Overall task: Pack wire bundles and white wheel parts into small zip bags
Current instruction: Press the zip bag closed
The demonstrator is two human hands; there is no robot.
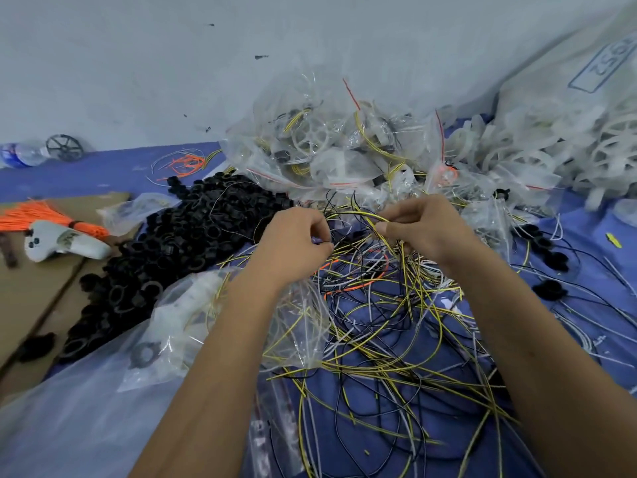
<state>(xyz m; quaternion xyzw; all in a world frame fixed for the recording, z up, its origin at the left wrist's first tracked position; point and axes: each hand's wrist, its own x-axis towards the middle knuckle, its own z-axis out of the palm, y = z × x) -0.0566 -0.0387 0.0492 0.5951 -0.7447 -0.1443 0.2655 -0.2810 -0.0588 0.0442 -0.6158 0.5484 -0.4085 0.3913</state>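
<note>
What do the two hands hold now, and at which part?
Both hands pinch loose wires: the right hand a yellow-black strand at its upper loop, the left hand thin strands at fingertips.

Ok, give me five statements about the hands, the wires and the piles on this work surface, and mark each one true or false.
1. Both hands pinch wires above the loose tangle. True: the left hand and right hand each hold strands of the yellow and black wires.
2. The heap of black ring parts lies to the right of the hands. False: it lies to their left.
3. Filled zip bags are piled beyond the hands. True.
4. The orange wire bundle is in the right hand's grip. False: it lies on the cardboard at far left, untouched.
5. White wheel parts are heaped at the upper right. True.
</note>
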